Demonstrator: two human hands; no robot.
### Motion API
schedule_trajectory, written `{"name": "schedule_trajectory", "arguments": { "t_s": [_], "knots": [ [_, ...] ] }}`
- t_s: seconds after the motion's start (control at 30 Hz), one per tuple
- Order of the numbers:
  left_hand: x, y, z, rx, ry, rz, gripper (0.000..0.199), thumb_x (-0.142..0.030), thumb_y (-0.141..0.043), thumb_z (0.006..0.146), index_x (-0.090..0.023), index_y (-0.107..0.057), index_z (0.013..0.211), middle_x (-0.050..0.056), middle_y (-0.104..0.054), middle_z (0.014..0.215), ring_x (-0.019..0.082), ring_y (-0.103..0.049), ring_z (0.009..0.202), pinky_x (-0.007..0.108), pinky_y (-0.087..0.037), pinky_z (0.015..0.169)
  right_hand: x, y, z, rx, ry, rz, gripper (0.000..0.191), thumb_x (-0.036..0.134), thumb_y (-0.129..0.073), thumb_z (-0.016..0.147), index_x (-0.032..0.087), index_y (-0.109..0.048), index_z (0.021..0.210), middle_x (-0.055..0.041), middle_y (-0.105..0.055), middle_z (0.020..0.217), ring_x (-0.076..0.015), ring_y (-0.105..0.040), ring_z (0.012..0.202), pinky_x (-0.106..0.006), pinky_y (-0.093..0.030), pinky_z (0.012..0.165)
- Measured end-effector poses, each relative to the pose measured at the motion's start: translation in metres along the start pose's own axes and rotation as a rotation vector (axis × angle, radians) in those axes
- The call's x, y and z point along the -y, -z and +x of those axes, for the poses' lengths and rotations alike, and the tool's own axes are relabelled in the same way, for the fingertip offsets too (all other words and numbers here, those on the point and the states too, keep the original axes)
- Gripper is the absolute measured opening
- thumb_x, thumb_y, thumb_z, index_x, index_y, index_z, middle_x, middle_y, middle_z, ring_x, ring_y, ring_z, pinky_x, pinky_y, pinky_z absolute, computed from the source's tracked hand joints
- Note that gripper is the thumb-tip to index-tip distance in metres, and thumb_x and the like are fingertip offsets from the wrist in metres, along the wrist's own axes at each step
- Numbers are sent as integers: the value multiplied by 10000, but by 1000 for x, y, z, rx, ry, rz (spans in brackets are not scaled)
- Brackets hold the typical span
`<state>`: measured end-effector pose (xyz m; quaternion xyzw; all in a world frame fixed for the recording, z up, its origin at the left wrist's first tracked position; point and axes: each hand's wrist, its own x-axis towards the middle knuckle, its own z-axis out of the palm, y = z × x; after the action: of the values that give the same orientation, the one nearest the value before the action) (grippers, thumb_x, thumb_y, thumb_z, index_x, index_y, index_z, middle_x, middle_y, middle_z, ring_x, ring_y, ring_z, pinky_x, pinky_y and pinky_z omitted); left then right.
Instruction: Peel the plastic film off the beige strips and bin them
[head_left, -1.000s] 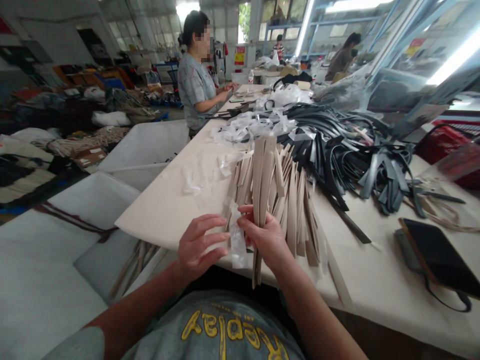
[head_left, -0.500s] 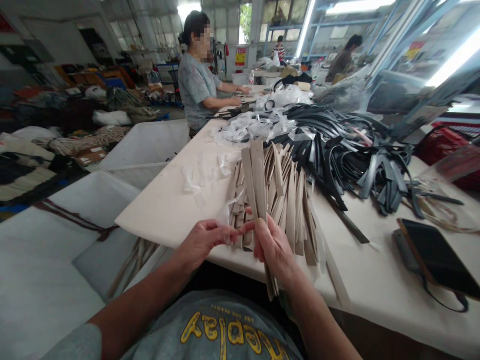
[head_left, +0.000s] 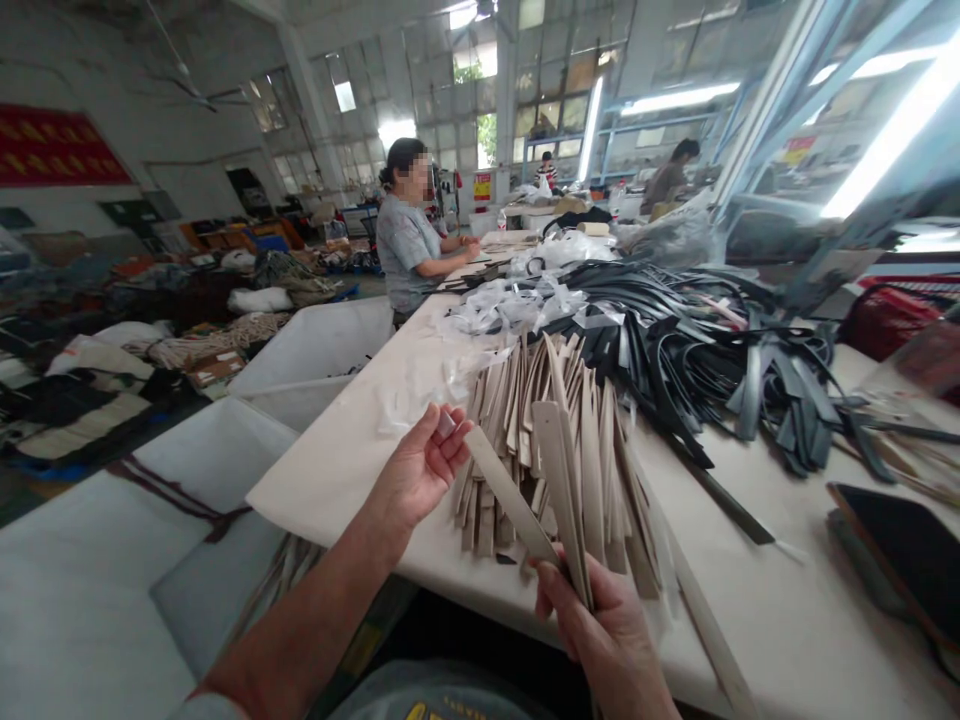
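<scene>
Several beige strips stand up from my right hand, whose fingers are wrapped round their lower part. One strip splays off to the left from that grip. My left hand, palm up, pinches a small whitish piece between thumb and finger, close to the splayed strip's upper end. Whether the piece touches the strip is unclear. Just beyond my hands a fanned pile of beige strips lies on the pale table.
Black strips and clear plastic scraps lie behind the pile. A phone rests at the right edge. White bins stand left of the table. A person in grey works at the far left side.
The view has tilted up. My left hand has moved away from my right and turned palm up, with a whitish piece now visible. One strip has spread leftward from the held bundle.
</scene>
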<state>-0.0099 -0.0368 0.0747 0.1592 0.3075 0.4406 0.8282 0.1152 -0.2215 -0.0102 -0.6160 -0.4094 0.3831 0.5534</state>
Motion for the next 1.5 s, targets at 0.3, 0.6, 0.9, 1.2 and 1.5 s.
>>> {"name": "schedule_trajectory", "arguments": {
  "t_s": [0.3,0.6,0.9,1.2,1.5],
  "knots": [
    [16,-1,-7,93,-35,87,84,-222,-713,818,-145,-679,810,39,-746,783,157,-720,730,232,-589,676,0,0,-4,-171,187,-352,392,500,-482,941,220,-593,690,21,-534,561,-149,-485,511,-251,-341,506],
    [26,14,-5,162,-98,95,308,-274,-898,576,-146,-706,780,21,-751,755,148,-714,713,216,-585,659,-3,3,-3,-222,245,-569,222,375,-483,933,245,-656,984,1,-675,703,-198,-642,618,-273,-434,570],
    [29,22,-2,170,-167,194,314,-322,-860,635,-136,-714,841,55,-760,844,164,-713,772,256,-568,740,-10,1,-2,-306,404,-792,224,276,-508,882,208,-646,1045,-42,-732,781,-240,-685,612,-306,-444,537],
    [50,26,-8,212,-84,319,293,-371,-817,694,-128,-745,842,68,-744,791,150,-684,699,233,-543,687,4,-19,10,-17,92,-209,380,494,-452,957,213,-579,735,-11,-616,626,-147,-554,504,-246,-397,489],
    [52,32,-23,488,46,605,348,-457,-719,779,-134,-758,906,18,-617,541,124,-557,455,227,-419,463,18,-26,29,29,48,67,470,624,-523,884,182,-584,737,-6,-565,594,-122,-498,465,-228,-409,448]
  ]
}}
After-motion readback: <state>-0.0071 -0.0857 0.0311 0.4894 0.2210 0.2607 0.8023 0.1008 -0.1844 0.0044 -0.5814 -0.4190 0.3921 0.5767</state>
